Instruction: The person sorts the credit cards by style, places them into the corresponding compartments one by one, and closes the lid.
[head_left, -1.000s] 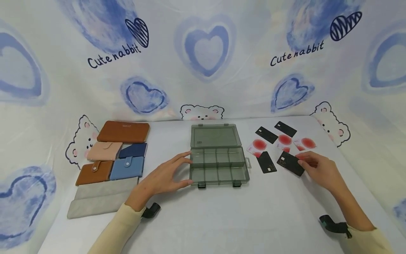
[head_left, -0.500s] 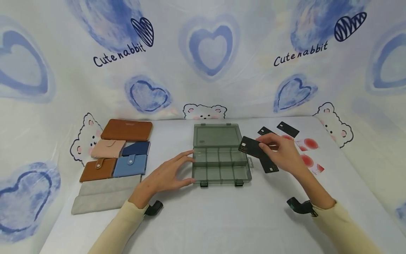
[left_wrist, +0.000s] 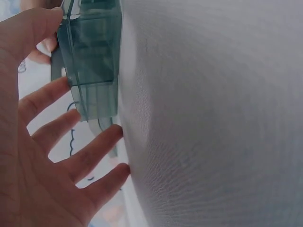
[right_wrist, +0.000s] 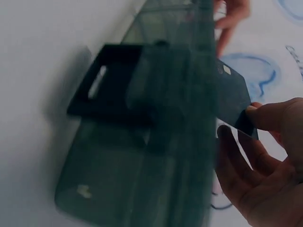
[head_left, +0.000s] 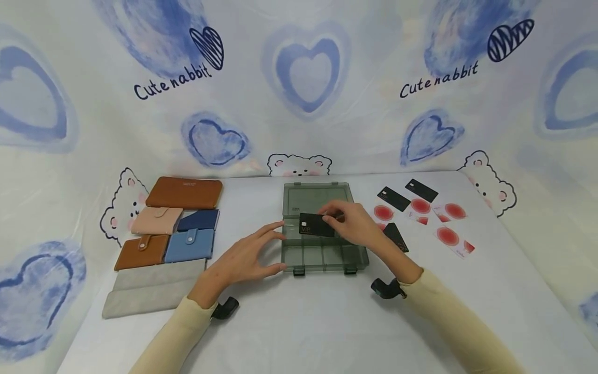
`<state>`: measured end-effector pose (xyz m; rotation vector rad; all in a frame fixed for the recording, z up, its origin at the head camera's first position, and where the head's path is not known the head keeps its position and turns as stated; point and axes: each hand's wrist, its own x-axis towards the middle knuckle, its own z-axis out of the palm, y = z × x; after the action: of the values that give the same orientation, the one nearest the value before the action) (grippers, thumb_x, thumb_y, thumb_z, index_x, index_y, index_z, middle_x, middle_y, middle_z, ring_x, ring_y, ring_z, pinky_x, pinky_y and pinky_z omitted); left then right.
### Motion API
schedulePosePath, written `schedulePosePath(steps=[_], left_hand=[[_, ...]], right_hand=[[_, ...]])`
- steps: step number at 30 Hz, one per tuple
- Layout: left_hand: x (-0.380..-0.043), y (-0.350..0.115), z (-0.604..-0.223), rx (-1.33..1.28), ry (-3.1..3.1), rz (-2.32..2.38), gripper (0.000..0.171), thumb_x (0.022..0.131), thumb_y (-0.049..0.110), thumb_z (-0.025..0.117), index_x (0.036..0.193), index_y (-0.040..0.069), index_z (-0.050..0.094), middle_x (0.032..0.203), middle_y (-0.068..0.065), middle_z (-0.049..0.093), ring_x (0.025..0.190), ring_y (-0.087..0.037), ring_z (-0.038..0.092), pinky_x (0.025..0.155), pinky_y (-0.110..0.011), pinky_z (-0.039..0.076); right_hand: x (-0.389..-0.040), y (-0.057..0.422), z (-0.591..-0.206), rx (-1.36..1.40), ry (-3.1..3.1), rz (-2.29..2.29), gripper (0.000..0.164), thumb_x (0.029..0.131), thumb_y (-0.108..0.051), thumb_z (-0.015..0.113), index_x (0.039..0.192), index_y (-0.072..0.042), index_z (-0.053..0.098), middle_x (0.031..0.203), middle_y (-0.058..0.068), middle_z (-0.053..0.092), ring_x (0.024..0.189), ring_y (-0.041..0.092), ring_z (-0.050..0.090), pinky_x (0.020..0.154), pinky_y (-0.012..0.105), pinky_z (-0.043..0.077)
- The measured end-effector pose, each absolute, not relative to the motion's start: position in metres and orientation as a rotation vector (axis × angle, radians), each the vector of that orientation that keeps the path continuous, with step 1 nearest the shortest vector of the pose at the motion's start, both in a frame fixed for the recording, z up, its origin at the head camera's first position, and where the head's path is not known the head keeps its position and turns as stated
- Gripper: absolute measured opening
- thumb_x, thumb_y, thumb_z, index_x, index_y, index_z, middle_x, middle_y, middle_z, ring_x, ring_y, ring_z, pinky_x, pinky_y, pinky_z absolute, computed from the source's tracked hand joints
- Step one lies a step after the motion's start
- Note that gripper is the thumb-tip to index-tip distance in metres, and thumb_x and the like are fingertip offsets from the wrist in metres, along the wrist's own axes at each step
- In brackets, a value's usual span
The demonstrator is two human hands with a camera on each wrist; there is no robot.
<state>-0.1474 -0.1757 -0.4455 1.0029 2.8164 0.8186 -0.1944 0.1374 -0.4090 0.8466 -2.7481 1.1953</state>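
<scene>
Holding a black VIP card [head_left: 310,226] over a green box [head_left: 324,269]

Pinching the black VIP card with the right hand [head_left: 352,223], above the compartments [head_left: 312,255] of the green box, with the lid [head_left: 317,197] lying open at twelve o'clock. Touching the box's nine o'clock edge with the left hand [head_left: 245,257], spreading it loosely. Seeing red-and-white cards [head_left: 448,237] and other black cards [head_left: 393,198] around three o'clock, wallets [head_left: 189,246] and a grey pouch [head_left: 154,284] between eight and ten.

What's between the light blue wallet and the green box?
In the head view, the left hand, beside the green box, and some white tabletop.
</scene>
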Motion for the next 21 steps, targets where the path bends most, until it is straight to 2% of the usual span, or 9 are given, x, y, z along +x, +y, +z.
schedulePosePath(steps=[5,12,17,21], left_hand=[[-0.148,-0.176,-0.447,1.004,2.803,0.833,0.063,0.089,0.067,0.063,0.137,0.028,0.057,0.164,0.011,0.028,0.136,-0.018,0.05,0.099,-0.047,0.049],[-0.148,-0.176,-0.447,1.03,2.8,0.848,0.062,0.089,0.066,0.064,0.137,0.028,0.058,0.164,0.008,0.03,0.134,-0.019,0.052,0.096,-0.048,0.05],[-0.148,-0.176,-0.446,1.034,2.807,0.846,0.063,0.088,0.066,0.065,0.136,0.027,0.058,0.163,0.006,0.032,0.134,-0.019,0.052,0.096,-0.048,0.051],[-0.148,-0.176,-0.446,1.026,2.801,0.851,0.063,0.088,0.066,0.065,0.136,0.026,0.058,0.163,0.006,0.032,0.134,-0.02,0.052,0.096,-0.049,0.051]], right_hand=[[-0.197,0.117,-0.415,0.903,-2.778,1.093,0.016,0.098,-0.013,0.068,0.114,-0.015,0.072,0.102,-0.001,0.073,0.093,0.015,0.07,0.076,0.033,0.057],[-0.195,0.105,-0.424,0.924,-2.84,0.873,0.012,0.098,-0.014,0.069,0.11,-0.015,0.07,0.097,-0.003,0.072,0.085,0.012,0.067,0.073,0.03,0.054],[-0.19,0.1,-0.423,0.933,-2.831,0.706,0.017,0.098,-0.016,0.069,0.114,-0.017,0.073,0.11,-0.001,0.07,0.088,0.014,0.067,0.07,0.031,0.054],[-0.185,0.097,-0.423,0.918,-2.843,0.58,0.022,0.098,-0.023,0.069,0.12,-0.021,0.073,0.118,0.001,0.063,0.081,0.014,0.064,0.065,0.03,0.052]])
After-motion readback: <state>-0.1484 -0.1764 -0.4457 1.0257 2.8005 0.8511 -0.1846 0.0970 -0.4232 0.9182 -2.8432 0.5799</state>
